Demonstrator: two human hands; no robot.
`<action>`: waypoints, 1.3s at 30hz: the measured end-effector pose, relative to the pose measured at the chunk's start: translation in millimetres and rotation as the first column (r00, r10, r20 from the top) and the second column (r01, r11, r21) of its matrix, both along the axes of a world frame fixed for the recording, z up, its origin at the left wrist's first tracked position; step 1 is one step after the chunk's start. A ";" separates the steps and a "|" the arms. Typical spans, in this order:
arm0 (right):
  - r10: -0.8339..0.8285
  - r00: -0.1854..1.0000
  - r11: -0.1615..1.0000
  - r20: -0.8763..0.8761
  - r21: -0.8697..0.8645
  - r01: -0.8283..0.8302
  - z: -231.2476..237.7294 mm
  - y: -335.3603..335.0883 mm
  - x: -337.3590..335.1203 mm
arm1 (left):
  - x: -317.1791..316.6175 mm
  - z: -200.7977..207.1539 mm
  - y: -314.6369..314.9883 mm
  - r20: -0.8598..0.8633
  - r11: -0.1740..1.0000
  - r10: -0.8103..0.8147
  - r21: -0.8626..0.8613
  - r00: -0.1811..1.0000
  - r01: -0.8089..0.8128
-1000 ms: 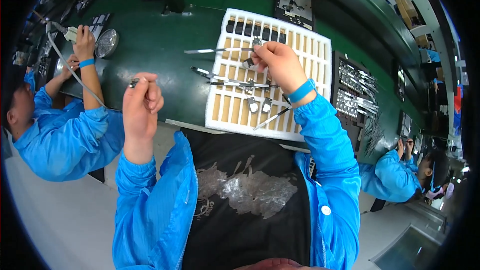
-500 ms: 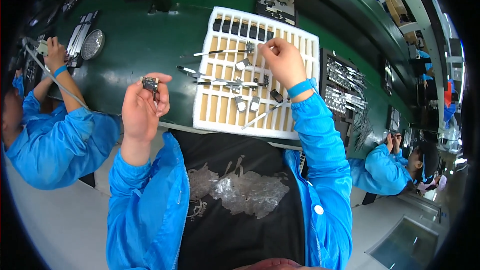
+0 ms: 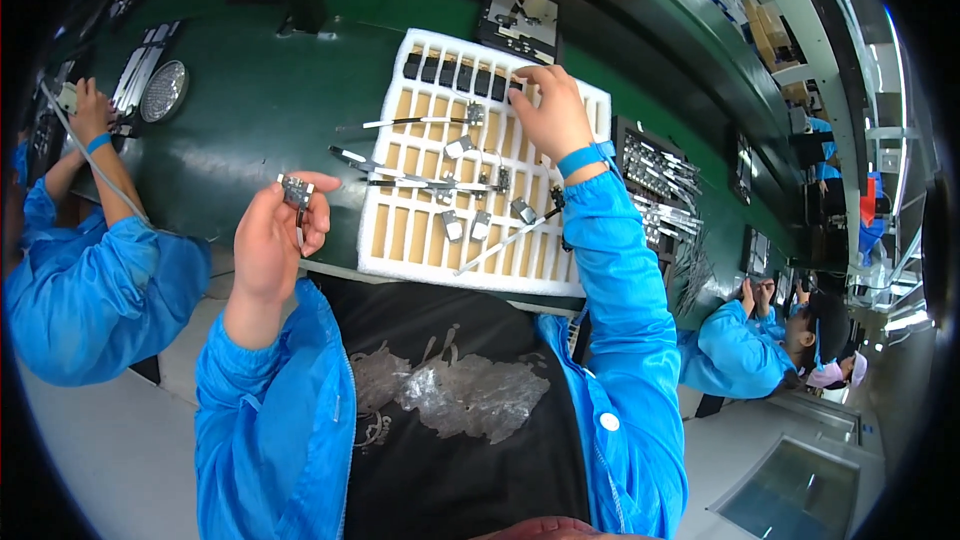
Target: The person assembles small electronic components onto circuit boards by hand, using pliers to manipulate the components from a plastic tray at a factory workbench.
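Note:
My left hand is raised left of the white foam tray. Between its thumb and fingers is a small square electronic module with a short dark cable hanging down. My right hand reaches over the tray's far side, its thumb and index finger closed around a black block at the right end of a row of black blocks. Several small grey-and-black pieces lie loose on the slots. Modules with long flat strips lie across the tray, some strips overhanging its left edge.
Right of the tray, a dark tray holds many strip modules. Beyond the far edge stands a black tray of parts. A round silver lamp-like dish is to the left. Co-workers in blue sleeves sit left and right.
The view has shifted, so the tray appears further left and lower. My right fingers have moved onto the end block of the row. My left hand keeps its module, now tilted differently.

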State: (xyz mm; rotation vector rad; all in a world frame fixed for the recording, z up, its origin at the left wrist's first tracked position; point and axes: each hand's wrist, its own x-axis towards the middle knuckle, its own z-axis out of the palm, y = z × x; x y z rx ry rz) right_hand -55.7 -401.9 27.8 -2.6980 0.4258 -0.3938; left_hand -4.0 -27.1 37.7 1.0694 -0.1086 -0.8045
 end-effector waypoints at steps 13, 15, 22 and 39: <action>-0.279 0.914 0.939 -0.296 0.114 0.323 3.8 -15.4 12.1 | -4.6 -2.4 -10.3 -0.036 0.999 -0.029 -0.032 0.999 0.027; -0.266 0.920 0.938 -0.288 0.141 0.316 -6.9 -19.9 7.0 | -6.6 -3.7 -9.6 -0.033 0.999 -0.024 -0.046 0.999 0.023; -0.240 0.916 0.939 -0.320 0.163 0.303 -6.6 -17.2 8.5 | -10.3 -3.3 -18.1 -0.017 0.999 -0.038 0.017 0.999 0.038; -0.295 0.867 0.925 -0.402 0.106 0.364 14.0 -13.5 17.7 | -14.1 -39.0 -36.1 0.158 0.946 -0.231 0.266 0.960 0.184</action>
